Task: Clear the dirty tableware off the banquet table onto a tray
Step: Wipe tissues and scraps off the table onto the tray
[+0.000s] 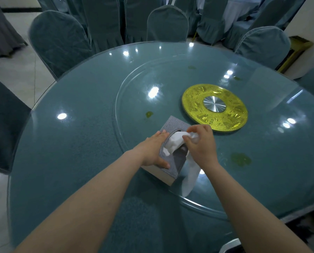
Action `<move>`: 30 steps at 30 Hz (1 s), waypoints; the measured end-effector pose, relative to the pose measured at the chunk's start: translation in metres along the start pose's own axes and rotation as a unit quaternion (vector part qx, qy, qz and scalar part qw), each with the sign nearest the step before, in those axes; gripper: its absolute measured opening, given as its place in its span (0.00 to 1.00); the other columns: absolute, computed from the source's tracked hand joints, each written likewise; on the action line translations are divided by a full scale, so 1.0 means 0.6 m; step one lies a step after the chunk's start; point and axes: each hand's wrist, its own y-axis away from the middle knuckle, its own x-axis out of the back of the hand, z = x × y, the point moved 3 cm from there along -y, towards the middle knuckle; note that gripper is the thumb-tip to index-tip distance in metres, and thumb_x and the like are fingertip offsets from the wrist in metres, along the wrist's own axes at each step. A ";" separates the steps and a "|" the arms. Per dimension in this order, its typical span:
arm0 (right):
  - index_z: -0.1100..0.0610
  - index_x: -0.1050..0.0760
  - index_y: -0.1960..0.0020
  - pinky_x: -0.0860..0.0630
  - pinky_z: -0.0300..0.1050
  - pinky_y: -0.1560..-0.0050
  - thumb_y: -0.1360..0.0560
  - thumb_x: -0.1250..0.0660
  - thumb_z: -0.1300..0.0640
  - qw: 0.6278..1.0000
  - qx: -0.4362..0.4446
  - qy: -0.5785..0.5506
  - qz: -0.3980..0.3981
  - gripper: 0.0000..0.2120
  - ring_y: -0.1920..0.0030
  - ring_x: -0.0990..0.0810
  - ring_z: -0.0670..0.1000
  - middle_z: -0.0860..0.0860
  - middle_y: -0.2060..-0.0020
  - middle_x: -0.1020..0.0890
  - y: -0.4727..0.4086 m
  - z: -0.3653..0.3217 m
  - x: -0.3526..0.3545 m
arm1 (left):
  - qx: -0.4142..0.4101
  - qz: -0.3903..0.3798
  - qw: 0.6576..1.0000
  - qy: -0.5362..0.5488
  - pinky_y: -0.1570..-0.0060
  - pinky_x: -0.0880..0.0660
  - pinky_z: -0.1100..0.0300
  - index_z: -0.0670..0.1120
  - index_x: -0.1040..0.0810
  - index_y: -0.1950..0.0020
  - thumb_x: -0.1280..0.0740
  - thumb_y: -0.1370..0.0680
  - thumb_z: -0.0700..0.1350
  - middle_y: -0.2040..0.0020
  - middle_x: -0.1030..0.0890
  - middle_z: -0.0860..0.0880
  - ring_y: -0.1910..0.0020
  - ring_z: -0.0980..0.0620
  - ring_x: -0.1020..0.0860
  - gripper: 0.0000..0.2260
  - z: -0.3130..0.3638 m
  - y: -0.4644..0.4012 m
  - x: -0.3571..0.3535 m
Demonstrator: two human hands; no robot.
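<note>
My two bare forearms reach out from under the camera over the near edge of the banquet table (pixel 79 125); my left hand (pixel 153 149) lies flat on the grey tissue box (pixel 172 159), fingers straight along its top and thumb against its near side, pressing it down; my right hand (pixel 200 143) has its fingertips pinched together on a white tissue (pixel 174 143) drawn up from the slot, and a second length of tissue (pixel 190 177) trails under that wrist onto the glass; the box sits at the near rim of the glass turntable (pixel 170 79), just beside the gold centre disc (pixel 214 107); I can see no plates, bowls, cups or chopsticks on the table, and no tray in view, so I judge the clearing itself done or nearly so; what shows as left is several yellow-green spills (pixel 241 159) on the glass, one beyond the box, one to my right, smaller ones farther off; the tissue looks meant for those; covered chairs (pixel 61 42) ring the far side.
</note>
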 end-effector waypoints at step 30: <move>0.53 0.25 0.52 0.28 0.46 0.56 0.31 0.28 0.50 0.976 -0.015 0.173 -0.130 0.11 0.49 0.26 0.51 0.49 0.49 0.24 0.019 -0.018 -0.023 | -0.006 0.012 0.999 0.031 0.25 0.52 0.51 0.51 0.55 0.22 0.22 0.35 0.54 0.21 0.53 0.53 0.23 0.55 0.57 0.53 -0.010 -0.003 0.000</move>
